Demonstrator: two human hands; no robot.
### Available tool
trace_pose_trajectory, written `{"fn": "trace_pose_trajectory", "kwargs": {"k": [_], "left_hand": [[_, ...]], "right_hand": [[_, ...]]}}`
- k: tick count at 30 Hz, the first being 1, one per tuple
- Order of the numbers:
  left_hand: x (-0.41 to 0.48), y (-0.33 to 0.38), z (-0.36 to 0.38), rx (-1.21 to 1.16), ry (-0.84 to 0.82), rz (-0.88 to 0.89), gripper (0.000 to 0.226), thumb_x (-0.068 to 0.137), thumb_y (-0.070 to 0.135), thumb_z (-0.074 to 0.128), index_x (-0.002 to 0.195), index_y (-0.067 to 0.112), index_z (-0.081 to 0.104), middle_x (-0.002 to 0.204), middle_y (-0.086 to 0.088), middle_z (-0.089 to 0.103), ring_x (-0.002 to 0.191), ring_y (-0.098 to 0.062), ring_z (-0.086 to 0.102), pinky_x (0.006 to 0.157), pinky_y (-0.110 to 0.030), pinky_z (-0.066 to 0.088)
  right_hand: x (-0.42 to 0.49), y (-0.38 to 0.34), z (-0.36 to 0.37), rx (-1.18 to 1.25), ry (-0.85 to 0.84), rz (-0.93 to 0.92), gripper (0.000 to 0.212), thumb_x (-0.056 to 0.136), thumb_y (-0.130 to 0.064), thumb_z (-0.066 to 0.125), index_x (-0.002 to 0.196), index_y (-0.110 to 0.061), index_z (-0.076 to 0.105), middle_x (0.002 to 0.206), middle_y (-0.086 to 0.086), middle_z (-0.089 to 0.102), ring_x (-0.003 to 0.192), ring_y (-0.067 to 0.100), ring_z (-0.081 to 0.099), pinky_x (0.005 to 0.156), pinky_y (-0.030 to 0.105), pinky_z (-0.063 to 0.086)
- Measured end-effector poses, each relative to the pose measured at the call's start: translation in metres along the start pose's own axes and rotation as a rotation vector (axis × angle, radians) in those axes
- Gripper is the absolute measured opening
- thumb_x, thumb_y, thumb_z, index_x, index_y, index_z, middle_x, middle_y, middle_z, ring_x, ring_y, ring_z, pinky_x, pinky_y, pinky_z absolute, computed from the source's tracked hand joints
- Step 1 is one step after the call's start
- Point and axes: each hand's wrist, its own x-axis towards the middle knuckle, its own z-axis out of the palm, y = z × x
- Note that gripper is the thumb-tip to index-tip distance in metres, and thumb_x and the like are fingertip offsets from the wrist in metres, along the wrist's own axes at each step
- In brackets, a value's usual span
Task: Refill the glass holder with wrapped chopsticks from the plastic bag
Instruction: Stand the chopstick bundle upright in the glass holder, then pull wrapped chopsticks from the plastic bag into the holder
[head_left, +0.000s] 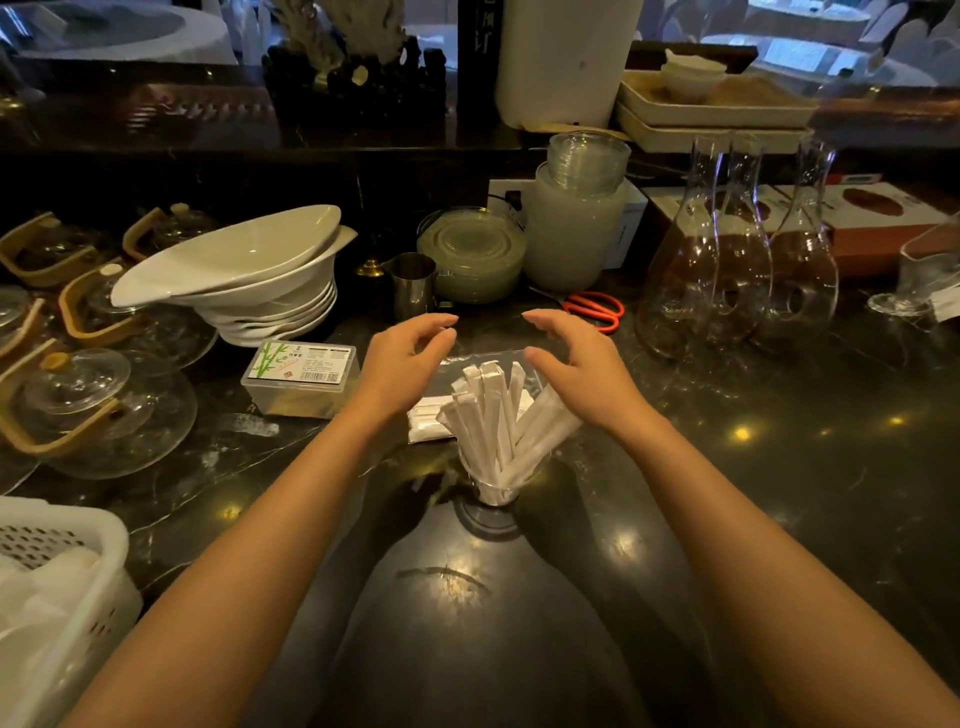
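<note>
A small glass holder (493, 491) stands on the dark counter in front of me, with several white wrapped chopsticks (491, 410) fanned out of its top. Behind it lies a clear plastic bag (431, 421) holding a few more white wrapped pieces. My left hand (402, 358) hovers above the bag, left of the bundle, fingers curved and apart, holding nothing. On the bundle's right my right hand (576, 364) mirrors it, fingers apart and empty. Both hands flank the chopstick tops without touching them.
A clear toothpick box (301, 376) sits left of the bag. Stacked white bowls (249, 280) and glass teapots (78, 400) fill the left. Red scissors (597, 309), a steel jug (413, 283) and glass carafes (737, 260) stand behind. A white basket (57, 587) is near left.
</note>
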Motion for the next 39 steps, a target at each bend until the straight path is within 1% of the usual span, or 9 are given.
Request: {"fn": "trace_pose_trajectory", "kwargs": {"k": [6,10,13,18,21,24,30,33,39], "left_hand": [[0.029,-0.020,0.004,0.069,-0.046,-0.097,0.038,0.089,0.016,0.051,0.128,0.015,0.051,0.126,-0.011,0.058,0.102,-0.010,0.048,0.088,-0.024,0.038],[0.042,-0.042,0.014,0.225,-0.159,-0.182,0.046,0.086,0.017,0.057,0.131,0.017,0.046,0.134,-0.012,0.051,0.118,-0.022,0.050,0.095,-0.032,0.040],[0.048,-0.066,0.021,0.355,-0.214,-0.308,0.056,0.082,0.023,0.062,0.134,0.015,0.042,0.137,-0.016,0.047,0.123,-0.029,0.047,0.099,-0.038,0.040],[0.043,-0.091,0.028,0.455,-0.207,-0.488,0.055,0.080,0.034,0.063,0.125,0.008,0.044,0.130,-0.016,0.053,0.118,-0.033,0.050,0.093,-0.041,0.042],[0.044,-0.096,0.032,0.430,-0.162,-0.543,0.057,0.079,0.035,0.064,0.123,0.006,0.044,0.129,-0.017,0.055,0.118,-0.034,0.049,0.093,-0.041,0.042],[0.047,-0.095,0.036,0.331,-0.131,-0.610,0.054,0.078,0.029,0.066,0.122,0.007,0.044,0.127,-0.017,0.054,0.116,-0.034,0.050,0.093,-0.040,0.042],[0.052,-0.098,0.042,-0.045,-0.072,-0.759,0.046,0.073,0.011,0.070,0.113,0.006,0.048,0.110,-0.020,0.059,0.094,-0.031,0.059,0.070,-0.037,0.048],[0.055,-0.098,0.044,-0.080,-0.086,-0.782,0.011,0.077,0.005,0.066,0.077,0.004,0.055,0.078,-0.015,0.059,0.071,-0.024,0.056,0.065,-0.035,0.047],[0.059,-0.094,0.041,-0.086,-0.096,-0.754,0.027,0.078,-0.004,0.055,0.055,0.009,0.047,0.058,-0.006,0.044,0.055,-0.016,0.040,0.051,-0.024,0.034]], "right_hand": [[0.038,0.013,-0.014,0.104,-0.084,0.185,0.043,0.091,-0.024,0.050,0.133,-0.019,0.043,0.136,0.008,0.048,0.120,0.019,0.048,0.086,0.024,0.041],[0.059,0.037,-0.012,0.170,-0.159,0.373,0.042,0.090,-0.023,0.052,0.131,-0.017,0.045,0.129,0.009,0.053,0.107,0.018,0.053,0.073,0.023,0.045],[0.066,0.059,-0.004,0.196,-0.207,0.502,0.044,0.088,-0.020,0.055,0.130,-0.013,0.045,0.102,0.003,0.056,0.085,0.016,0.054,0.064,0.027,0.046],[0.069,0.085,0.019,0.161,-0.296,0.665,0.047,0.086,-0.017,0.059,0.129,-0.010,0.043,0.122,0.012,0.052,0.105,0.024,0.051,0.075,0.034,0.044],[0.071,0.089,0.031,0.122,-0.300,0.694,0.015,0.084,-0.013,0.061,0.094,-0.004,0.054,0.087,0.008,0.054,0.077,0.019,0.052,0.056,0.025,0.040],[0.076,0.095,0.041,0.070,-0.261,0.715,0.033,0.080,-0.007,0.063,0.053,-0.008,0.044,0.056,0.005,0.043,0.051,0.014,0.042,0.044,0.022,0.031],[0.079,0.100,0.052,-0.072,-0.225,0.753,0.032,0.075,0.001,0.064,0.052,-0.006,0.042,0.055,0.005,0.045,0.044,0.016,0.046,0.023,0.015,0.031],[0.079,0.104,0.058,-0.075,-0.209,0.752,0.030,0.074,0.001,0.064,0.053,-0.007,0.044,0.058,0.005,0.047,0.050,0.021,0.050,0.036,0.023,0.034],[0.082,0.107,0.055,-0.008,-0.194,0.697,0.034,0.082,-0.003,0.060,0.052,-0.008,0.046,0.055,0.005,0.045,0.050,0.014,0.044,0.047,0.024,0.037]]}}
